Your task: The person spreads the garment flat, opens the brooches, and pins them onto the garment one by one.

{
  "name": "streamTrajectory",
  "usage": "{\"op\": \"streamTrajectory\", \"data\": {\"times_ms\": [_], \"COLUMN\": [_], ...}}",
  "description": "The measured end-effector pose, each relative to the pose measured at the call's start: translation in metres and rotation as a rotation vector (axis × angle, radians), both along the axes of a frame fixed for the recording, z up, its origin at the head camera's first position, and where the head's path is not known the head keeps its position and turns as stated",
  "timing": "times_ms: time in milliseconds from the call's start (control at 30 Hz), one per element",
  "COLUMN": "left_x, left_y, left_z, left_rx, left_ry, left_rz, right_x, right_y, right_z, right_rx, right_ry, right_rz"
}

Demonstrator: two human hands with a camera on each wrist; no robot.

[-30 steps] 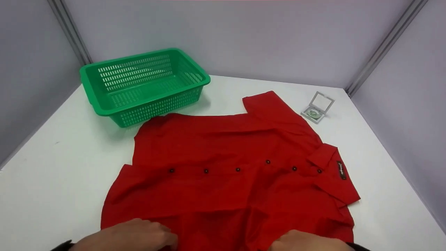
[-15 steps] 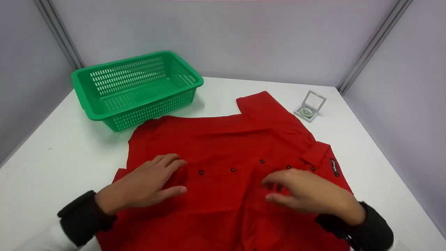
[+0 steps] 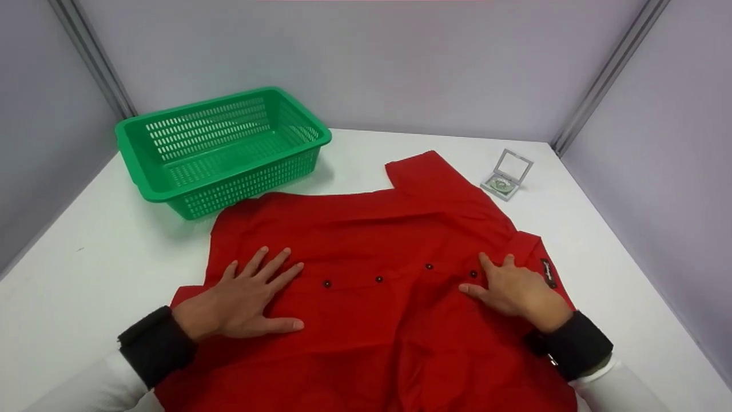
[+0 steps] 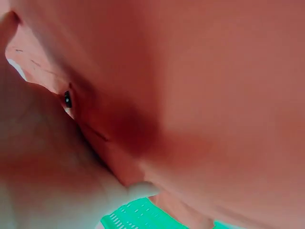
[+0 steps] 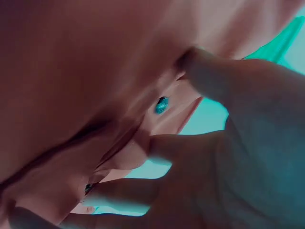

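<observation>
A red short-sleeved button-up shirt [image 3: 354, 326] lies spread over the table, front side up, its collar [image 3: 523, 247] pointing right. A dark label [image 3: 548, 273] shows inside the collar. My left hand [image 3: 243, 303] rests on the shirt's left part, fingers spread and thumb out, near the line of dark buttons [image 3: 327, 284]. Over by the collar, my right hand [image 3: 514, 289] touches the cloth with its fingertips, thumb beside a button. In the right wrist view, the fingers [image 5: 190, 148] reach down to the fabric around a button [image 5: 161, 105]. Neither hand holds anything.
At the back left stands a green plastic basket [image 3: 240, 181] with slotted sides. A small clear-lidded case [image 3: 503, 184], lid raised, is on the white table [image 3: 86, 297] at the back right. Pale panels [image 3: 366, 68] wall in the back and both sides.
Both hands have come forward from the front edge and settled onto the shirt, fingers now spread. The right hand has also shifted right toward the collar. The head view has moved slightly.
</observation>
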State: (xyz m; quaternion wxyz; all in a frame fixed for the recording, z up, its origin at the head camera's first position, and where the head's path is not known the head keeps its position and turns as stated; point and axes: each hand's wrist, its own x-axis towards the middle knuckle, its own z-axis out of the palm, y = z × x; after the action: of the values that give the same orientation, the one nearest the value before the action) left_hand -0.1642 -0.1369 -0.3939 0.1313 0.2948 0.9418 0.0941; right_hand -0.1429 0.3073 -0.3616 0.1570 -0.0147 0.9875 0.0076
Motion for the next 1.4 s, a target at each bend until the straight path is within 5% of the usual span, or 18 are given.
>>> {"op": "streamTrajectory", "data": {"times_ms": [267, 667, 833, 967, 1133, 1267, 1400], "left_x": [0.013, 0.060, 0.066, 0.051, 0.018, -0.017, -0.051], "left_y": [0.004, 0.038, 0.049, 0.053, 0.066, 0.081, 0.090], "left_z": [0.006, 0.004, 0.012, 0.032, 0.050, 0.049, 0.039], "left_rx": [-0.036, -0.110, -0.207, -0.239, -0.100, -0.078, -0.082], "left_ry": [-0.049, -0.106, -0.147, -0.181, -0.122, 0.017, 0.049], "left_rz": [0.055, 0.205, 0.187, 0.099, -0.074, -0.220, -0.268], "right_x": [-0.018, -0.045, -0.053, -0.049, -0.025, 0.002, 0.025], "right_y": [0.009, 0.025, 0.030, 0.033, 0.019, -0.009, -0.038], "right_z": [0.002, 0.007, 0.005, 0.002, 0.009, 0.015, 0.010], "right_rx": [-0.001, -0.094, -0.140, -0.177, -0.158, -0.072, -0.002], "right_ry": [-0.060, -0.100, -0.090, -0.053, 0.019, 0.082, 0.083], "right_rz": [0.031, 0.107, 0.128, 0.099, -0.020, -0.105, -0.105]}}
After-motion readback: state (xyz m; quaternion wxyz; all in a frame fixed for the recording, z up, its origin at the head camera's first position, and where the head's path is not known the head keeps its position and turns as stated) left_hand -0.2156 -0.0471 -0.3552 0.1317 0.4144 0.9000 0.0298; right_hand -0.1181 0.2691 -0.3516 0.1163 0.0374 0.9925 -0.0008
